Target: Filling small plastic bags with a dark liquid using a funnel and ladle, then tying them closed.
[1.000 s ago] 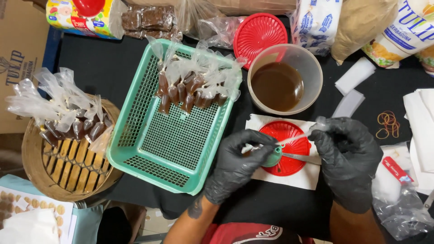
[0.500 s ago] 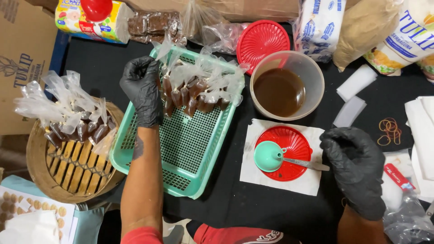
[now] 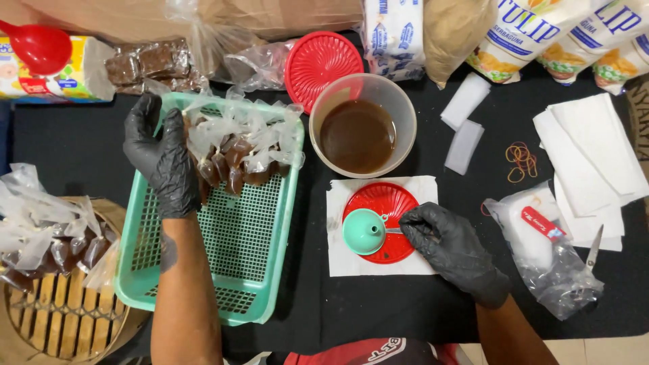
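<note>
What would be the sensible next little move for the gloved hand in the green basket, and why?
Probably close the left hand on one small bag and lift it out of the green basket. It rests on the pile there, while the right hand waits at the funnel beside the tub of brown liquid.

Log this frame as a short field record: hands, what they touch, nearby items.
left hand: black glove, resting on the small filled bags at the far end of the green basket
right hand: black glove, on the handle by the green funnel
funnel base: red lid on white paper
liquid: brown, in clear tub
left edge: more filled bags on bamboo tray
right side: rubber bands, scissors
</note>
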